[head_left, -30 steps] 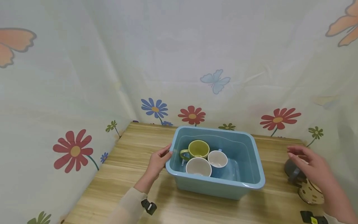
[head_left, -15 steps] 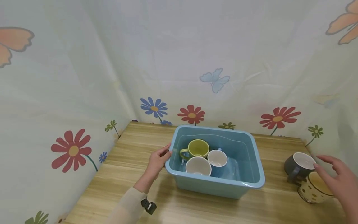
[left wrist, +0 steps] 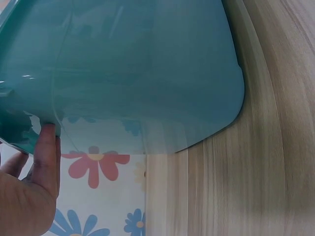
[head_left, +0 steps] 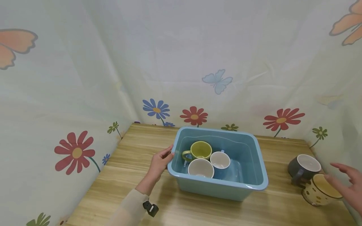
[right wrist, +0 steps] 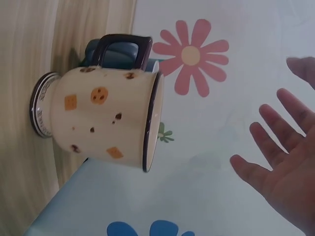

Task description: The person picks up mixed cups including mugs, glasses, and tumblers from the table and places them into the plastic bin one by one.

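Note:
A blue plastic tub (head_left: 209, 185) stands on the wooden table with a yellow-green mug (head_left: 200, 150) and two white-lined cups, one in front (head_left: 199, 169) and a smaller one (head_left: 220, 160), upright in its left half. At the tub's left end my left hand (head_left: 158, 161) holds the rim; in the left wrist view its fingers (left wrist: 47, 152) reach under the rim against the outer wall. My right hand (head_left: 349, 185) hovers with spread fingers by a cream mug (head_left: 318, 193) with cookie-like spots and a dark handle (right wrist: 125, 38), holding nothing. Behind that mug sits a dark grey mug (head_left: 299, 169).
The wooden tabletop (head_left: 135, 150) runs back to a white cloth backdrop (head_left: 175, 47) printed with flowers and butterflies. More cloth hangs along the left and right sides. The tub's right half shows bare floor.
My right hand has moved right and toward me, from over the dark grey mug to beside the cream mug, uncovering both. My left hand and the tub have stayed in place.

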{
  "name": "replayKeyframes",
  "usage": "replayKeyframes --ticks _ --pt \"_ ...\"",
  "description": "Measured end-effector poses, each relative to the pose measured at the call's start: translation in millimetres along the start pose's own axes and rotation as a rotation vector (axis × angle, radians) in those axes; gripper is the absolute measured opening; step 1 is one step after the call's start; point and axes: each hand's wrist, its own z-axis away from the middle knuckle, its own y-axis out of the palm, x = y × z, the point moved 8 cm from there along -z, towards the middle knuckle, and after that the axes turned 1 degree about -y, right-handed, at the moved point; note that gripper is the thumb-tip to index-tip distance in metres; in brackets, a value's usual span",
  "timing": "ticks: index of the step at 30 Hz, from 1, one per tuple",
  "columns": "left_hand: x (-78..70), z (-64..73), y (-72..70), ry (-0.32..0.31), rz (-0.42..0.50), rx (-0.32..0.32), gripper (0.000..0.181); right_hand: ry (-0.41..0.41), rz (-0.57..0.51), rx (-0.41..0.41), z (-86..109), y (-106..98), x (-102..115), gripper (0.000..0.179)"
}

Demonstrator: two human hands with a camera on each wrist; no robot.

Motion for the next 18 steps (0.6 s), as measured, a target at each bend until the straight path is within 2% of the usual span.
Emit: replayKeyframes --ticks 3,6,11,18 --pt "0.1 0.2 -0.2 0.000 -0.007 -0.004 0.045 -0.097 0.032 0.011 0.5 2 -8 0.053" --pt "-0.5 0.8 -1.0 0.000 -0.014 -0.008 0.045 -0.160 0.089 0.069 -1.0 7 -19 0.062" --pt "-0.5 0.9 -2.1 0.002 -0.026 -0.009 0.045 -0.131 0.191 0.238 -8.2 17 -39 0.079" --pt "0.9 0.0 -2.7 -0.002 -0.021 -0.015 0.045 -0.147 0.335 0.307 -8.0 22 -53 0.094"
